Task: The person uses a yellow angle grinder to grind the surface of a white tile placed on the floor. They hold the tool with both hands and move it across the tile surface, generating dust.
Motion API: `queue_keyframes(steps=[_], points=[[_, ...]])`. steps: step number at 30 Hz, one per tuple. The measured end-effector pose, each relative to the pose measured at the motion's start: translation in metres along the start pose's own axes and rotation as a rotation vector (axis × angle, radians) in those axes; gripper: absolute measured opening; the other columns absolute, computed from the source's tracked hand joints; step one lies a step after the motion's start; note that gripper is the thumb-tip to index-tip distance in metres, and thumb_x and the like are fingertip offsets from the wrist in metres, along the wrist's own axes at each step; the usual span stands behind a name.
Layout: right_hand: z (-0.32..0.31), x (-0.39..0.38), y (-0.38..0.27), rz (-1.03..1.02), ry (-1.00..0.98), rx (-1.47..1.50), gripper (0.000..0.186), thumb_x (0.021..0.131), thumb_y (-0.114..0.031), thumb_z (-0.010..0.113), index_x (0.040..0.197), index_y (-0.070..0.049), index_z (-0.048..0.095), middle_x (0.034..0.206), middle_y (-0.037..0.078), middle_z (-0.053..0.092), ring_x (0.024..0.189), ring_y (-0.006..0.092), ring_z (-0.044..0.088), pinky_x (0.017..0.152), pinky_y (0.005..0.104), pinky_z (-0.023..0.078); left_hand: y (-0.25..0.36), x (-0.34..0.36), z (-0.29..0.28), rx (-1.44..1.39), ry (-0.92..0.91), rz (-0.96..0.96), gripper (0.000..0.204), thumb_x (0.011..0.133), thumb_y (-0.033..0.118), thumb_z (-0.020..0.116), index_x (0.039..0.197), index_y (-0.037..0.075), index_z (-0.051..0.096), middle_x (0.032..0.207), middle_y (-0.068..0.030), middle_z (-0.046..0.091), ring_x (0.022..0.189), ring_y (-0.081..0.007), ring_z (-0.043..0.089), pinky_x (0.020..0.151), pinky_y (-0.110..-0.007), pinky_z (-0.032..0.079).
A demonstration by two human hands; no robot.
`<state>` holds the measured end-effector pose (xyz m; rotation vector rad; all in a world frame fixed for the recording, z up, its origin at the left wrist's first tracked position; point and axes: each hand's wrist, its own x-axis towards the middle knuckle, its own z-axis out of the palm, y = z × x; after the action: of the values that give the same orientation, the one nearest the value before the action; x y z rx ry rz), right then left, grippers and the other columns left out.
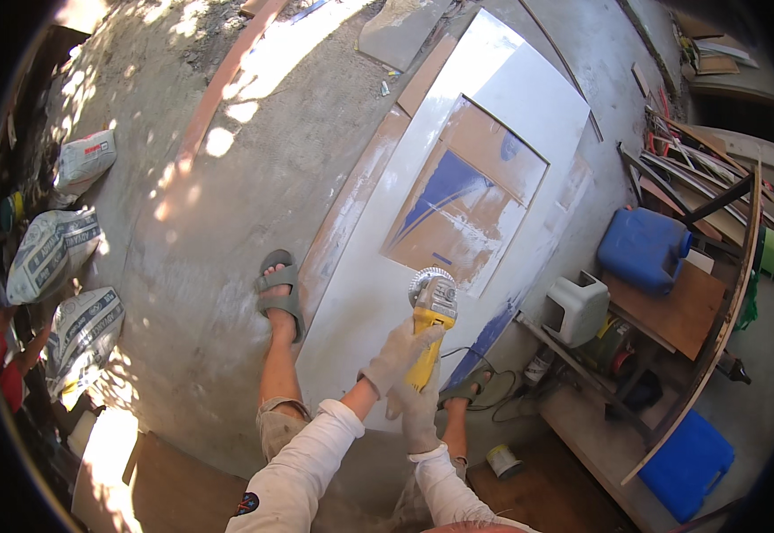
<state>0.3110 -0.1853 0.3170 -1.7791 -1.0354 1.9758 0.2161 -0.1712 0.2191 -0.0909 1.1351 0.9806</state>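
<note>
Both my hands are gloved and closed around a yellow angle grinder point(436, 313). My left hand point(394, 354) grips its body toward the front. Farther back, my right hand point(417, 419) wraps the rear of the handle, its fingers partly hidden. A toothed or segmented disc point(422, 282) sits at the grinder's head, over the near side of a large white panel point(351, 306). Whether the disc touches the panel I cannot tell. Inside the panel's rectangular opening lies printed cardboard point(480, 147). White dust covers parts of both.
My sandaled feet stand on either side of the panel. A black cord point(499, 373) curls by the right foot. At right are a blue jerrycan point(643, 249), a cut white container point(576, 308) and a wooden frame. Several sacks point(54, 258) line the left; another person point(14, 364) is there.
</note>
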Motion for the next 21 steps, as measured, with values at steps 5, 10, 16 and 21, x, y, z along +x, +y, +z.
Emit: queue_keyframes(steps=[5,10,16,21], points=[[0.004,-0.004,-0.001,-0.027,0.031,-0.011,0.097,0.095,-0.010,0.078,0.172,-0.006,0.020,0.140,0.011,0.059,0.114,0.0191,0.067,0.089,0.0343,0.061,0.019,-0.007,0.004,-0.045,-0.013,0.009,0.061,0.099,0.044,0.073,0.141,0.001,0.064,0.121,-0.0143,0.075,0.105,-0.0218,0.073,0.094,-0.036,0.059],[-0.009,-0.006,0.000,-0.070,0.045,-0.103,0.094,0.096,-0.009,0.076,0.173,-0.004,0.021,0.145,0.011,0.058,0.118,0.0203,0.067,0.097,0.0345,0.059,0.033,-0.011,0.015,-0.053,-0.079,-0.037,0.058,0.101,0.039,0.074,0.142,0.000,0.062,0.120,-0.0115,0.072,0.102,-0.0176,0.070,0.091,-0.035,0.059],[-0.035,-0.018,0.005,0.043,0.087,-0.031,0.091,0.096,-0.008,0.078,0.171,-0.003,0.025,0.144,0.011,0.059,0.119,0.0204,0.067,0.098,0.0340,0.058,0.017,-0.010,0.033,-0.059,-0.103,-0.115,0.059,0.100,0.041,0.073,0.141,0.000,0.063,0.118,-0.0126,0.072,0.100,-0.0184,0.070,0.089,-0.035,0.059],[-0.043,-0.023,0.018,0.004,0.147,-0.011,0.089,0.096,-0.007,0.078,0.169,-0.002,0.027,0.134,0.011,0.064,0.110,0.0198,0.071,0.089,0.0340,0.061,-0.012,-0.005,0.044,-0.070,-0.094,-0.145,0.059,0.099,0.042,0.072,0.138,-0.001,0.063,0.115,-0.0117,0.071,0.098,-0.0185,0.070,0.086,-0.035,0.059]])
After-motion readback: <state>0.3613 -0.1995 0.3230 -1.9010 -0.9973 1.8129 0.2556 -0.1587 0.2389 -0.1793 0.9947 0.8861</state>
